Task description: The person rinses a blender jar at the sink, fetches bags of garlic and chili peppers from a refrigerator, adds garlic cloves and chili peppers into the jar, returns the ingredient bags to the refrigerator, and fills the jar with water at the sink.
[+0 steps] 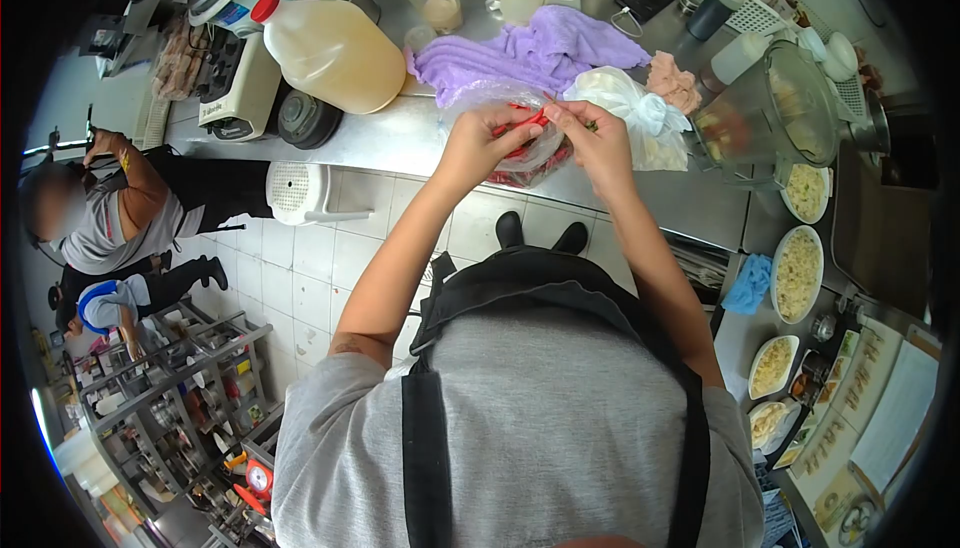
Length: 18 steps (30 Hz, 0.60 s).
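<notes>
Both of my hands meet over a clear plastic bag (484, 94) of red chillies (530, 170) at the counter's front edge. A red chilli (540, 118) lies between them. My left hand (485, 143) has its fingers closed on the chilli. My right hand (597, 140) pinches at the chilli's other end, with a bit of green showing by its fingers. Behind the bag lies a purple towel (530, 51). A knotted white plastic bag (640, 118) sits just right of my right hand.
A large jug (335, 53) with a red cap and a black round lid (308, 120) stand left. At right are a clear blender jar (770, 113) and white dishes of food (797, 273). A white stool (297, 193) and two people are at left.
</notes>
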Motion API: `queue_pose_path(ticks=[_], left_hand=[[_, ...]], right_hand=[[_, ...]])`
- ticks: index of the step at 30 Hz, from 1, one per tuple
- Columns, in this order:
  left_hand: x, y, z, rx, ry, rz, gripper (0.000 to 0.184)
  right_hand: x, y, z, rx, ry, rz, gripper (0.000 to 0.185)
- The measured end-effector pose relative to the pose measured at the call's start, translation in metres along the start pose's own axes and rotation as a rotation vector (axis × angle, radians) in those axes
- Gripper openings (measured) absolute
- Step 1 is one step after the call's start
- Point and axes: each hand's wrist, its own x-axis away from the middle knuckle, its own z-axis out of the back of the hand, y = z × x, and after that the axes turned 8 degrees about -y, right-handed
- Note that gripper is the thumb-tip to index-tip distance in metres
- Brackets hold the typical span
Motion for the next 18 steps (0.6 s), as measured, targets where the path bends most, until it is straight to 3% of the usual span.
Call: queue_pose_path(ticks=[2, 5, 8, 11, 14, 17, 18], left_hand=[[-0.002, 0.009, -0.001, -0.189, 0.024, -0.077, 0.017], [-0.007, 0.016, -0.003, -0.450, 0.039, -0.211, 0.017], [-0.010, 0.014, -0.013, -0.241, 0.019, -0.172, 0.017], [-0.012, 0.003, -0.027, 0.211, -0.108, 0.031, 0.017], [-0.014, 0.000, -0.033, 0.363, -0.179, 0.141, 0.020], [-0.012, -0.001, -0.036, 0.395, -0.209, 0.131, 0.021], [-0.012, 0.001, -0.038, 0.395, -0.214, 0.108, 0.022]], right_hand=[[-0.001, 0.003, 0.002, 0.160, 0.028, 0.187, 0.026], [0.003, -0.008, 0.011, 0.341, 0.042, 0.107, 0.023], [0.008, -0.014, 0.019, -0.278, -0.016, -0.221, 0.023], [0.000, 0.012, 0.039, -0.788, -0.207, -0.371, 0.022], [0.007, 0.014, 0.043, -0.896, -0.250, -0.383, 0.019], [0.023, 0.001, 0.024, -0.193, 0.136, -0.087, 0.014], [0.025, 0.003, 0.025, 0.151, 0.195, 0.112, 0.014]])
